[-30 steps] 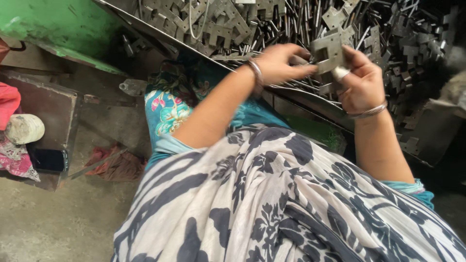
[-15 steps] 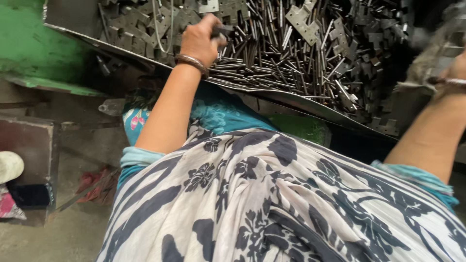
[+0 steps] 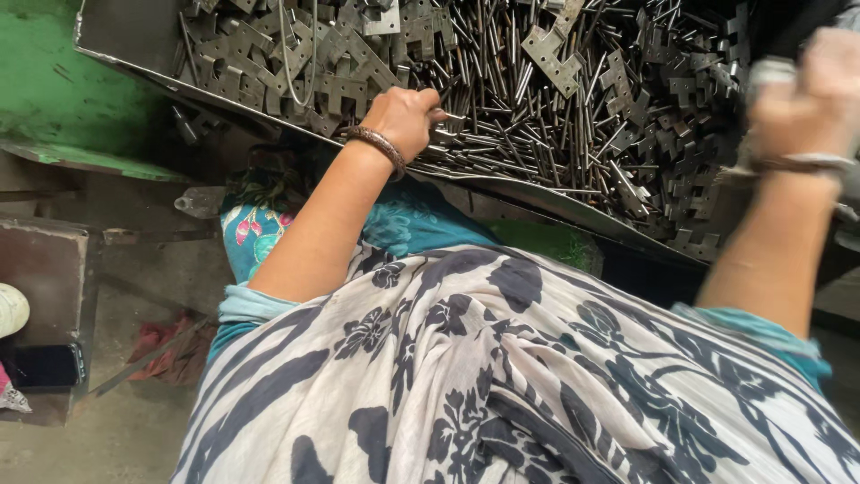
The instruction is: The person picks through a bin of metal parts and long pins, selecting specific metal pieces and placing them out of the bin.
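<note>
1. Head view, the rods: the left hand [image 3: 405,118] is curled over a heap of thin steel pins [image 3: 520,134] at the near edge of the metal tray [image 3: 134,45]. Its fingertips are closed on a pin or two, and one pin end sticks out past the knuckles toward the right hand. Most pins lie with their long axes running away from the left hand and slantwise across the tray.
2. Head view, the plates: flat notched hinge plates [image 3: 546,49] lie scattered beyond the left hand and in a thicker drift under the right hand.
3. Head view, which hand is nearer: the left hand touches the pins; the right hand [image 3: 811,99] is lifted well apart from them at the tray's far side.
4. Head view, poses: the left forearm reaches straight up from the lap, wrist bent down, a bangle [image 3: 376,143] on it. The right hand is motion-blurred; it seems to be bunched, but I cannot tell what it holds.
</note>
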